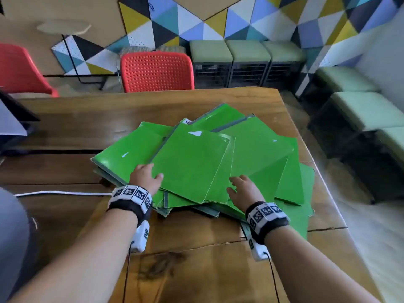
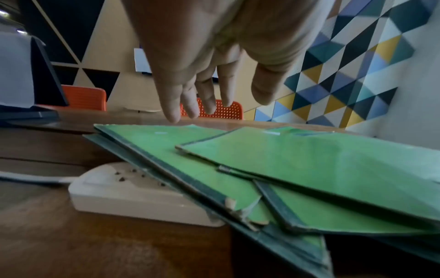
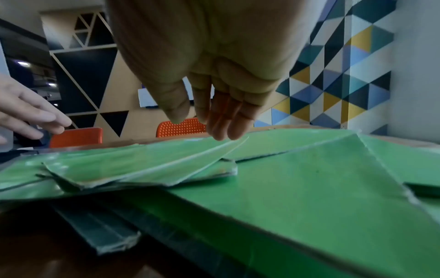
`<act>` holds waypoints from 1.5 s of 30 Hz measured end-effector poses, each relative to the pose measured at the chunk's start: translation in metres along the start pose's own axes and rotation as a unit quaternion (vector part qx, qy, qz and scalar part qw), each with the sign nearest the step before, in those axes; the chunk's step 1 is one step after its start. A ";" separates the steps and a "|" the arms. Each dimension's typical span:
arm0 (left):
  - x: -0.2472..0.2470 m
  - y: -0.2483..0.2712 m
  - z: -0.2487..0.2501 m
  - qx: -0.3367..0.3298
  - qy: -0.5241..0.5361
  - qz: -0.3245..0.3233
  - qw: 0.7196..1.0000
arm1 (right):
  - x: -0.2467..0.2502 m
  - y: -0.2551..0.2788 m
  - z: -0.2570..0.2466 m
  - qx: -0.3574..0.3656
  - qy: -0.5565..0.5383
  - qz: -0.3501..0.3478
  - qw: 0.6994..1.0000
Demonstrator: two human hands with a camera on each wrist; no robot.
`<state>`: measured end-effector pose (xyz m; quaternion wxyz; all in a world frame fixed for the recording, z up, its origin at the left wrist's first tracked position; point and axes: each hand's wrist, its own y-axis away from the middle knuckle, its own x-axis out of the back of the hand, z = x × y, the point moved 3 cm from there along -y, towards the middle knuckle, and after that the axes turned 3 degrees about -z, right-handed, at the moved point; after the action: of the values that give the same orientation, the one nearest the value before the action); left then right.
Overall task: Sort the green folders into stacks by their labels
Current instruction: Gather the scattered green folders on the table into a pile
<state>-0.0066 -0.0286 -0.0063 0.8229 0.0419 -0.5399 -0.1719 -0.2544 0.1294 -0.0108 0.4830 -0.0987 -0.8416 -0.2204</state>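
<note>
Several green folders [image 1: 192,162] lie in a loose, fanned heap on the wooden table [image 1: 196,248]; most show plain green covers, and a white label corner [image 1: 187,121] peeks out at the far side. My left hand [image 1: 145,177] hovers with relaxed fingers over the heap's near-left corner, above the topmost folder's [image 2: 321,159] edge. My right hand [image 1: 242,189] hovers with straight fingers over the near-right edge of the top folders [image 3: 142,165]. Neither hand holds anything.
A beige power strip [image 2: 133,195] with a white cable [image 1: 61,193] sits under the heap's left edge. A dark laptop or stand [image 1: 13,125] is at the far left. Red chairs [image 1: 156,72] and green stools [image 1: 229,62] stand beyond the table. The table's right edge [image 1: 328,193] is close to the folders.
</note>
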 end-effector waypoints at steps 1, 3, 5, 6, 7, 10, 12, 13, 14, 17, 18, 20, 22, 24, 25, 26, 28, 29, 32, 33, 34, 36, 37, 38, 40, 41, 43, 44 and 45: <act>-0.005 -0.006 -0.003 0.013 -0.008 -0.011 1.000 | -0.005 -0.005 0.001 -0.018 -0.004 -0.012 1.000; -0.015 -0.020 -0.008 0.034 -0.036 -0.027 0.998 | -0.013 -0.015 0.002 -0.056 -0.016 -0.029 0.998; -0.024 -0.032 -0.013 0.046 -0.068 -0.051 0.995 | -0.022 -0.023 0.003 -0.094 -0.025 -0.041 0.994; -0.028 -0.037 -0.016 0.054 -0.077 -0.067 0.993 | -0.026 -0.028 0.003 -0.109 -0.030 -0.038 0.993; -0.033 -0.044 -0.020 0.058 -0.083 -0.082 0.992 | -0.029 -0.032 0.003 -0.121 -0.028 -0.040 0.991; -0.038 -0.056 -0.024 0.059 -0.135 -0.106 0.983 | -0.042 -0.044 0.002 -0.148 -0.019 -0.050 0.988; -0.039 -0.061 -0.021 0.074 -0.151 -0.104 0.980 | -0.049 -0.053 0.003 -0.173 -0.035 -0.052 0.983; -0.039 -0.060 -0.019 0.086 -0.144 -0.108 0.980 | -0.050 -0.056 0.003 -0.191 -0.056 -0.051 0.979; -0.041 -0.059 -0.016 0.095 -0.129 -0.112 0.981 | -0.050 -0.059 0.005 -0.206 -0.083 -0.049 0.974; -0.039 -0.052 -0.015 0.108 -0.024 -0.103 0.989 | -0.042 -0.062 0.008 -0.214 -0.151 -0.042 0.964; -0.035 -0.049 -0.016 0.111 0.017 -0.097 0.989 | -0.038 -0.062 0.011 -0.212 -0.163 -0.034 0.963; -0.023 -0.043 -0.021 0.100 0.069 -0.100 0.988 | -0.027 -0.058 0.017 -0.213 -0.196 -0.017 0.957; -0.013 -0.035 -0.031 0.101 0.109 -0.109 0.983 | -0.019 -0.051 0.022 -0.209 -0.225 0.001 0.952; -0.011 -0.026 -0.046 0.127 0.189 -0.134 0.964 | -0.011 -0.044 0.024 -0.203 -0.250 0.024 0.946; -0.013 -0.022 -0.054 0.140 0.243 -0.140 0.950 | -0.008 -0.039 0.023 -0.197 -0.263 0.032 0.944; -0.014 -0.015 -0.061 0.150 0.282 -0.137 0.938 | -0.006 -0.035 0.020 -0.188 -0.275 0.037 0.942; -0.015 0.002 -0.066 0.161 0.315 -0.115 0.928 | -0.004 -0.025 0.010 -0.167 -0.296 0.029 0.940; -0.017 0.010 -0.070 0.167 0.319 -0.098 0.928 | -0.005 -0.020 0.003 -0.153 -0.303 0.019 0.940; -0.017 0.037 -0.075 0.160 0.369 -0.098 0.910 | -0.014 -0.004 -0.016 -0.106 -0.299 0.004 0.948; -0.018 0.044 -0.079 0.160 0.388 -0.096 0.902 | -0.020 0.003 -0.022 -0.097 -0.296 0.001 0.950; -0.019 0.048 -0.087 0.160 0.395 -0.087 0.900 | -0.027 0.009 -0.025 -0.092 -0.296 -0.006 0.951; -0.018 0.058 -0.100 0.161 0.368 -0.069 0.913 | -0.045 0.022 -0.031 -0.088 -0.302 -0.043 0.948; -0.014 0.065 -0.104 0.169 0.336 -0.059 0.925 | -0.053 0.028 -0.035 -0.083 -0.301 -0.066 0.948; -0.010 0.072 -0.108 0.181 0.310 -0.044 0.932 | -0.060 0.032 -0.039 -0.074 -0.294 -0.085 0.949; -0.007 0.082 -0.117 0.201 0.297 -0.024 0.933 | -0.064 0.032 -0.044 -0.049 -0.253 -0.096 0.961; -0.008 0.084 -0.122 0.211 0.305 -0.018 0.928 | -0.063 0.029 -0.046 -0.033 -0.215 -0.087 0.972; -0.007 0.086 -0.128 0.227 0.318 -0.005 0.921 | -0.057 0.018 -0.047 0.006 -0.078 -0.042 0.996; -0.007 0.084 -0.130 0.231 0.319 -0.002 0.919 | -0.054 0.012 -0.045 0.016 -0.004 -0.022 1.000; -0.005 0.082 -0.130 0.229 0.320 0.002 0.919 | -0.050 0.005 -0.042 0.014 0.048 -0.005 0.999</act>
<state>0.1289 0.0347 -0.0433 0.9202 0.2809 -0.2720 -0.0193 -0.1940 0.1170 -0.0341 0.5234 -0.0768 -0.8207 -0.2157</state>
